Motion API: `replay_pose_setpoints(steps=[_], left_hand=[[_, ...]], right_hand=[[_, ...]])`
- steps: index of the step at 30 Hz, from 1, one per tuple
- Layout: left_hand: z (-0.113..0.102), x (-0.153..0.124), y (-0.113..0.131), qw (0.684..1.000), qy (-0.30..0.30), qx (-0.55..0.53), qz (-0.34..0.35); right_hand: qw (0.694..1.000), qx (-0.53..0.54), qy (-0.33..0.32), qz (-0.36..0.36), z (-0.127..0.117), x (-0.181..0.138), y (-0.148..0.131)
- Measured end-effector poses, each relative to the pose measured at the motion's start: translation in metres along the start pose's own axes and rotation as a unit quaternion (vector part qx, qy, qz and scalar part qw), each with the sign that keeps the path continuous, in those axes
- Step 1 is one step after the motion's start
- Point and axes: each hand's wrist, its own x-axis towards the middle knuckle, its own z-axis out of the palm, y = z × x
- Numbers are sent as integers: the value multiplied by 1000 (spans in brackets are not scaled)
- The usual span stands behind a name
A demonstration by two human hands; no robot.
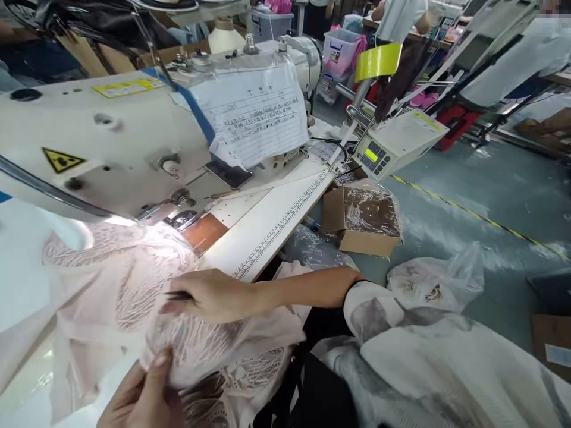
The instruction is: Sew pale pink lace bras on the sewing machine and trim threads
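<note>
Pale pink lace fabric (134,285) with looped, string-like trim is draped over the sewing machine's bed and down its front edge. At the bottom, my left hand (143,392) pinches an edge of the fabric between thumb and fingers. Above it, my right hand (214,295) is closed, with a thin, dark, pointed tool (179,295) sticking out of it; its exact kind is unclear. The right fingertips are blurred against the fabric. Just beyond the hands is the industrial sewing machine (111,137), its lamp lighting the cloth under the needle area.
A printed ruler (285,217) runs along the table edge. A handwritten sheet (259,116) hangs on the machine, near a control box (397,145). On the floor stand an open cardboard box (370,229) and a plastic bag (437,282). Other people work in the background.
</note>
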Motion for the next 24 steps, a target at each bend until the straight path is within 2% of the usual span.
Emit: replay_pose_setpoints(steps=[3, 6, 8, 11, 14, 16, 19, 24], left_hand=[[9, -6, 2, 990, -6, -140, -17], [9, -1, 10, 975, -42, -213, -46], [9, 6, 11, 974, -49, -204, -81], [8, 17, 3, 977, -65, -155, -134], [9, 32, -6, 986, -84, -79, -122], [8, 42, -7, 991, -115, -27, -64], [8, 48, -4, 982, -180, 46, 24], [12, 38, -2, 977, -193, 60, 68]], right_hand=[[991, 56, 85, 82, 8, 0, 2], [984, 113, 88, 107, 5, 0, 6], [982, 119, 70, 126, 2, 2, 11], [984, 57, 69, 157, 3, 8, 17], [987, 9, 65, 148, 5, 13, 22], [991, 5, 20, 129, 2, 15, 24], [991, -14, -90, 95, -8, 19, 26], [958, -53, -268, 90, -26, 33, 20]])
